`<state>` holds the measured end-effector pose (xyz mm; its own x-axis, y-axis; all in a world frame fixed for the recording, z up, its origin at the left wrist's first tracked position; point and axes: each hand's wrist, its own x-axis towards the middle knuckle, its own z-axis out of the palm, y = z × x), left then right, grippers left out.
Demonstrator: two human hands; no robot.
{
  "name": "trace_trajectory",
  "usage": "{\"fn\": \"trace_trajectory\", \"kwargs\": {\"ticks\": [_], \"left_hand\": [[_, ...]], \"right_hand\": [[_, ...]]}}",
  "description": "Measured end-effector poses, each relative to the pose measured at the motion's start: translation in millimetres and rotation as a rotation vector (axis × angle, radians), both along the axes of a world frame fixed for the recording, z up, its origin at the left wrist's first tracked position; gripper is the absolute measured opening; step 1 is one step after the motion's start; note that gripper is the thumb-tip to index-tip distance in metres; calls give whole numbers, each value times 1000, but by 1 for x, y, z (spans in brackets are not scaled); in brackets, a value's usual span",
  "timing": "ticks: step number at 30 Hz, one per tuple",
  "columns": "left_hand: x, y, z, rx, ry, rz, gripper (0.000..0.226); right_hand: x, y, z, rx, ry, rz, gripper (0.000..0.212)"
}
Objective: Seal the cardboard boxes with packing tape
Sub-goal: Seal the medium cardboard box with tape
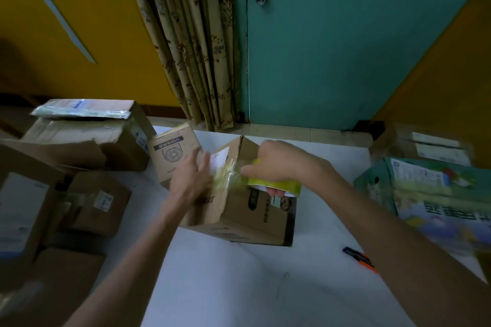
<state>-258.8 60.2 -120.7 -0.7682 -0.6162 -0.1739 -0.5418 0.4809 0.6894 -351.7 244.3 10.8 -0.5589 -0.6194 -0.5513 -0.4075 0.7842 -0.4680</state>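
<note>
Entry, head view only.

The cardboard box (239, 210) sat mid-table (239, 287), turned so that one corner pointed away from me. Its top face sloped up toward the far side.

Right hand (276, 162): fingers curled round the tape roll (276, 185), with fingertips showing through the core. The roll was held at the box's right top edge, just above the side face.

Left hand (190, 175): fingers straight and flat, on the left part of the box top. It was motion-blurred, so I could not tell how firmly it pressed.

Key relation: the tape strip (229, 175), clear and glossy, ran between the two hands, left to right across the top. Its long axis pointed from the left fingers to the roll. The free run of tape therefore lay to the right of the left hand, and the roll was already at the edge.

Judgement: the next move probably calls for carrying the roll down over the right edge while the left palm smooths rightward along the strip.

A cutter (360, 259) lay on the table by the right forearm, so the right hand was the nearer one. The risk I noted was the strip wrinkling if the roll drifted off that axis.
</note>
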Motion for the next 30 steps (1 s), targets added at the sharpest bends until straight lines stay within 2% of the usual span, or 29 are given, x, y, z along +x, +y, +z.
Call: {"fn": "trace_trajectory", "kwargs": {"ticks": [2, 3, 5, 7, 9, 12, 14, 17, 20, 23, 27, 30], "left_hand": [[-7, 21, 31, 264, 153, -55, 62], [-13, 30, 41, 331, 152, -92, 69], [-18, 39, 45, 313, 82, -149, 88], [-18, 38, 43, 287, 31, -148, 95], [-19, 35, 42, 296, -1, -170, 81], [-32, 41, 51, 189, -49, -245, 57], [-45, 47, 55, 167, -74, -208, 49], [-52, 63, 58, 18, -112, -170, 43], [-45, 74, 55, -128, -62, -127, 33], [-49, 74, 48, -25, -69, -106, 44], [-53, 82, 47, 55, -61, -132, 36], [-49, 86, 42, 86, -60, -186, 31]], "right_hand": [[4, -21, 2, 31, 45, 60, 31], [4, -28, 2, 37, 54, 79, 25], [4, -35, 2, 55, 57, 100, 20], [4, -32, 6, 59, 33, 105, 26], [2, -23, 11, 26, -45, 112, 27], [-4, -2, 14, 11, -191, 123, 24], [-10, 10, 11, 11, -263, 112, 36], [-16, 24, 10, -43, -299, 69, 43], [-17, 28, 9, -45, -282, 72, 44], [-17, 30, 9, -24, -273, 85, 40], [-19, 33, 18, 25, -255, 133, 40], [-21, 38, 23, 42, -307, 175, 31]]}}
